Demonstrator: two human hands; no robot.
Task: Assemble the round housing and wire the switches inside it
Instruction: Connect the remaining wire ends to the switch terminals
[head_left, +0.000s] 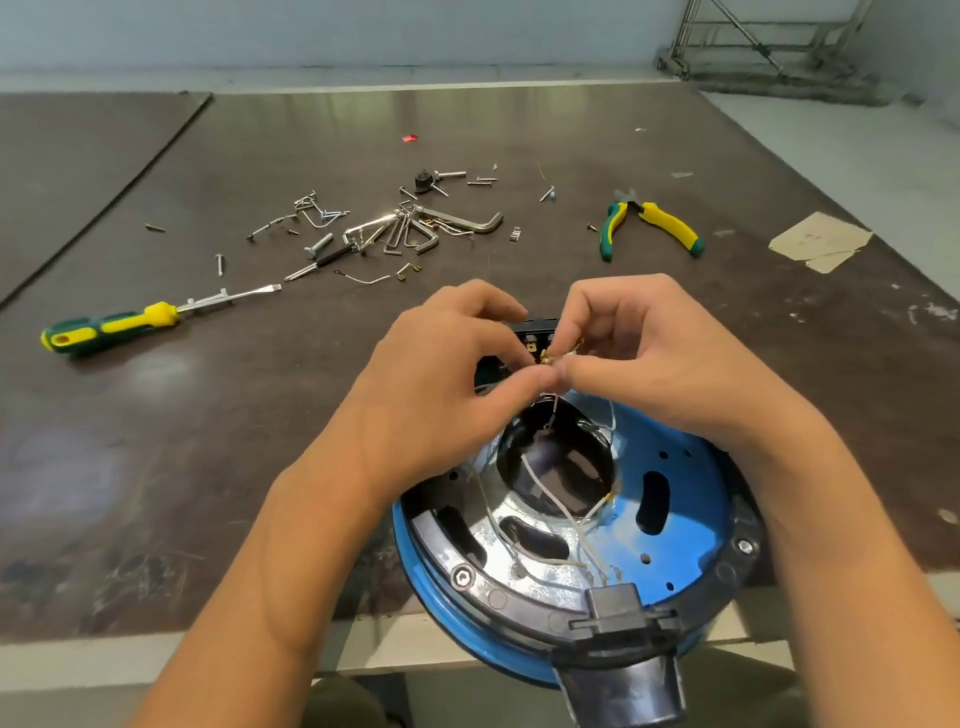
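**Two hands pinch one tiny connector over the housing**

Right in close: the left hand and the right hand meet thumb tip to thumb tip, each thumb and forefinger pinching a small brass connector, the other fingers curled in above it. A thin white wire drops from that pinch at six o'clock, straight into the dark centre hole of the round housing. Just behind the fingertips, at twelve o'clock, sits a black switch block, mostly hidden by the knuckles; whether the connector touches it, I cannot tell.

The housing sits at the near edge of the table, blue shell with a black ring bolted on its rim and more white wires looped across the shiny inside. A black spout sticks out of it at six o'clock.

Out wide now. At ten o'clock from the hands lies a green and yellow screwdriver. At twelve o'clock, a heap of hex keys and loose screws. At one o'clock, pliers, handles spread. Further out at two o'clock, a scrap of cardboard
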